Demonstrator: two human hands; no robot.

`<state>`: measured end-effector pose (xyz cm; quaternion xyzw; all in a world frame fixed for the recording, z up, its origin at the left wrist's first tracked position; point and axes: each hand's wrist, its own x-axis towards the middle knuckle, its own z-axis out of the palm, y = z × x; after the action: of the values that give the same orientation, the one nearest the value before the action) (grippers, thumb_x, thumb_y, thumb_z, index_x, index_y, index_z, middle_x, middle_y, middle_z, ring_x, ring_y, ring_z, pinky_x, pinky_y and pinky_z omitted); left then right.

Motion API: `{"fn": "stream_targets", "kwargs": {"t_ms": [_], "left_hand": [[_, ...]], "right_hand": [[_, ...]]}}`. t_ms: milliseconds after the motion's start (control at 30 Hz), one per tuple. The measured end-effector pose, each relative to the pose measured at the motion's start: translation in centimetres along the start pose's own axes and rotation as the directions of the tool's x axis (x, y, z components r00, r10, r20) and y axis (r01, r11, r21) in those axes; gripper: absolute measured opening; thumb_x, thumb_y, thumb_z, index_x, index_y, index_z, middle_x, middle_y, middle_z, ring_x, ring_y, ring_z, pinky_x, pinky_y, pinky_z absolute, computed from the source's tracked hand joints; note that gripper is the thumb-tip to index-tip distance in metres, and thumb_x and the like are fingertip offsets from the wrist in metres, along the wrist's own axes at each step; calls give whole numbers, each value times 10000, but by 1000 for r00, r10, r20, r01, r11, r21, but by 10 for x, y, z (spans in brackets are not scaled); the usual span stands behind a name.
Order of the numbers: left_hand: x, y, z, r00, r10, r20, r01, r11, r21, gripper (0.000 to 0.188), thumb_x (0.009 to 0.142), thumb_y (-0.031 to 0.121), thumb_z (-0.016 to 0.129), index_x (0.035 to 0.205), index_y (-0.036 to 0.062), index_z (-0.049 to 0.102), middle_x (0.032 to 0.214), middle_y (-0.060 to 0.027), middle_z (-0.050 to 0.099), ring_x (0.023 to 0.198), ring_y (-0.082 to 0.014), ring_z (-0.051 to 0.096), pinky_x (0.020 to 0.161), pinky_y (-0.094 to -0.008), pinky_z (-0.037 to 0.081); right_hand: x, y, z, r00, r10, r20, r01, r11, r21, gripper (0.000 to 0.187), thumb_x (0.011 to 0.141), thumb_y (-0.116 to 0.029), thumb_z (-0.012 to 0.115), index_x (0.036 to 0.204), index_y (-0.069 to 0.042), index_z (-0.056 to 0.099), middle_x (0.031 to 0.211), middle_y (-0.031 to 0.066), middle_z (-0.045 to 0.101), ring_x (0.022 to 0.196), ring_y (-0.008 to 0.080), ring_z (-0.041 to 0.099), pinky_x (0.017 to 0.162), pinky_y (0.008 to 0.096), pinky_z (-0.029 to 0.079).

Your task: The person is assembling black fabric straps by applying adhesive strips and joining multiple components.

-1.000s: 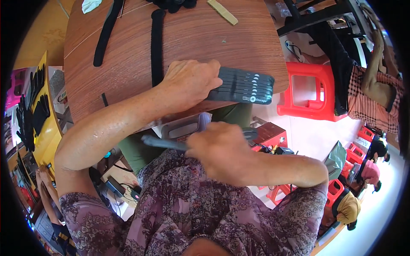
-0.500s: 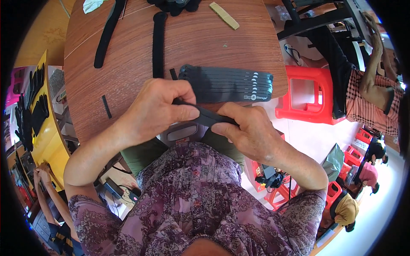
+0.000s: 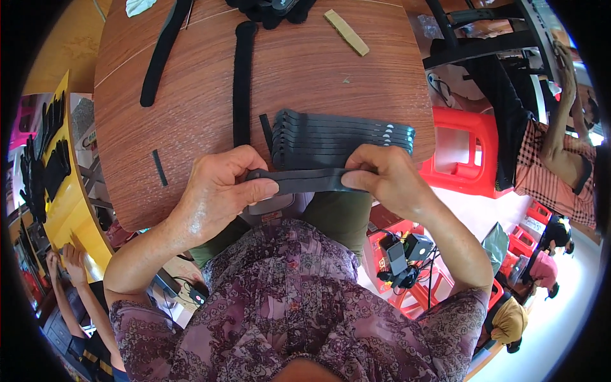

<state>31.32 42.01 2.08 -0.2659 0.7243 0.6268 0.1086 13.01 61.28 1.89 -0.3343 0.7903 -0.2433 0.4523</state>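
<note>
A dark grey strap [image 3: 309, 181] is stretched level between my two hands, just over the table's near edge. My left hand [image 3: 223, 186] pinches its left end between thumb and fingers. The other end is pinched by my right hand [image 3: 393, 179]. Just beyond the strap, a fanned stack of similar dark straps [image 3: 328, 137] with pale marks at the right lies on the wooden table [image 3: 191, 121]. Left of the stack are a long black strap [image 3: 243, 83] and a short black strip [image 3: 266, 129].
Farther back lie another black strap [image 3: 159, 60], a dark bundle [image 3: 273, 11] and a flat yellowish stick [image 3: 346, 32]. A small black strip [image 3: 159, 167] is at the left. A red stool [image 3: 455, 149] stands right of the table. Other people work on both sides.
My right hand has moved right and my hands are farther apart. The strap, tilted before, is now pulled out straighter and level, with more of it showing.
</note>
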Motion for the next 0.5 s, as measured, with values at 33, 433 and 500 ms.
{"fn": "stream_targets", "kwargs": {"t_ms": [33, 433, 500], "left_hand": [[0, 1, -1, 999, -49, 5, 49, 997, -58, 127, 814, 70, 692, 846, -1, 592, 658, -21, 578, 595, -51, 523, 514, -225, 406], [11, 1, 14, 996, -56, -70, 38, 972, -232, 351, 831, -15, 646, 1135, 1, 471, 657, -28, 557, 561, -54, 532, 479, -191, 427], [12, 3, 16, 993, -51, -102, 36, 988, -147, 394, 818, -16, 654, 1153, 5, 447, 622, -41, 563, 536, -64, 533, 459, -217, 428]], "right_hand": [[-1, 1, -4, 1000, 0, 6, 0, 1000, 2, 134, 809, -82, 696, 885, 16, 643, 710, 58, 629, 651, 104, 590, 556, 263, 438], [-6, 9, -15, 998, 56, 17, -57, 998, 23, 148, 825, -87, 687, 897, 36, 647, 742, 49, 630, 700, 102, 580, 623, 263, 472], [-6, 12, -17, 998, 66, 14, -66, 998, 25, 150, 829, -85, 680, 901, 41, 641, 741, 54, 627, 711, 112, 581, 641, 272, 474]]}}
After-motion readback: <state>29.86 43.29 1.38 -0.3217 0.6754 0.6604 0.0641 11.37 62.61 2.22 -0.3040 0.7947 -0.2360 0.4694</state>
